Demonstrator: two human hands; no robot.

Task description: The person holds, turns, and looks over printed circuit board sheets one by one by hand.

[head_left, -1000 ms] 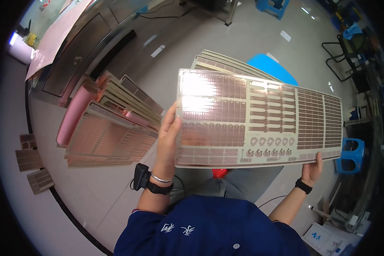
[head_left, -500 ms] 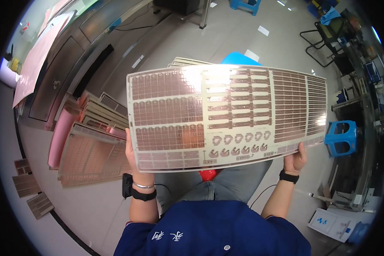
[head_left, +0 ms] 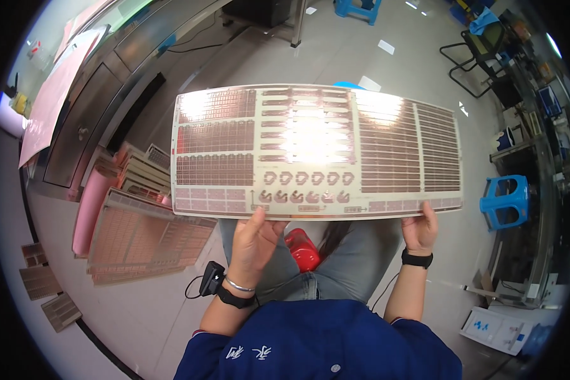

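Over my lap I hold up a wide, thin panel with a cream border and rows of brownish, copper-toned patterns. Bright glare washes out parts of its upper half. My left hand grips the lower edge left of its middle, thumb on the front face and fingers partly hidden behind. Near the lower right end, my right hand pinches the same edge, its thumb in front too. The panel tilts up toward me, long side across my body.
At the left, several similar panels lean together beside a pink roll. A metal cabinet stands behind them. On the right are a blue stool and a black-framed chair. A red seat shows between my legs.
The panel has shifted left and its lower edge has come up and levelled. My left hand has moved from the panel's left end to its lower edge, nearer the middle.
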